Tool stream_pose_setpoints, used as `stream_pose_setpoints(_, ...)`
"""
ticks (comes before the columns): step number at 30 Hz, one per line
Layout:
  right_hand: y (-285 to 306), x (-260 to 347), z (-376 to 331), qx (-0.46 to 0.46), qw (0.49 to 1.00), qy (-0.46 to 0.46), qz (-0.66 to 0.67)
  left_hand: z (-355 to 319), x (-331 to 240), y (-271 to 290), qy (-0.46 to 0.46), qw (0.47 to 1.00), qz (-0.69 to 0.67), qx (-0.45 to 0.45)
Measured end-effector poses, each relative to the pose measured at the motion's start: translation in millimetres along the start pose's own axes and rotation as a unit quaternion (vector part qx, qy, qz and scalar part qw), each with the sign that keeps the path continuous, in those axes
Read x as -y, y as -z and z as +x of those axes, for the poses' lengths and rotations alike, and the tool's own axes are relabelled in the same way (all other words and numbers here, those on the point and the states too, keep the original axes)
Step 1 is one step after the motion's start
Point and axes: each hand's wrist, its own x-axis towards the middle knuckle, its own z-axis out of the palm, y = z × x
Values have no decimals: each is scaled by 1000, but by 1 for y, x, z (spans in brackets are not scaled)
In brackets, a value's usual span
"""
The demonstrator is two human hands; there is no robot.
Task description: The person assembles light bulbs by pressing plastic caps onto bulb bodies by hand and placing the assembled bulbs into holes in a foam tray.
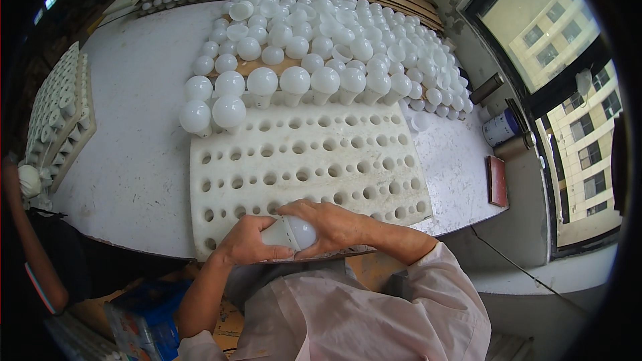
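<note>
Just over the near edge of a white foam tray (314, 140), both my hands grip one LED bulb (302, 230), which lies on its side. My left hand (246, 239) is closed round the bulb's white base. Around the round white dome, the fingers of my right hand (338, 227) are wrapped. Rows of holes cover the tray. Assembled bulbs (294, 82) stand dome up along its far row, with two more (229, 113) in front at the far left corner.
Behind the tray, many loose white domes (321, 27) lie on brown cardboard. Stacked trays with white parts (57, 107) stand at the left, beside another person's arm (30, 247). A blue-and-white can (500, 127) and a red box (497, 180) are by the window wall.
</note>
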Motion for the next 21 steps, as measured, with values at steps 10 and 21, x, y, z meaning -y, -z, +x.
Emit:
stream_pose_setpoints(10, -22, -13, 2, -98, 987, 119, -33, 3, 9, -9, 37, 996, -82, -24)
stream_pose_setpoints(21, -39, -17, 7, -169, 964, 208, -4, 7, 10, -11, -20, 997, -79, -16)
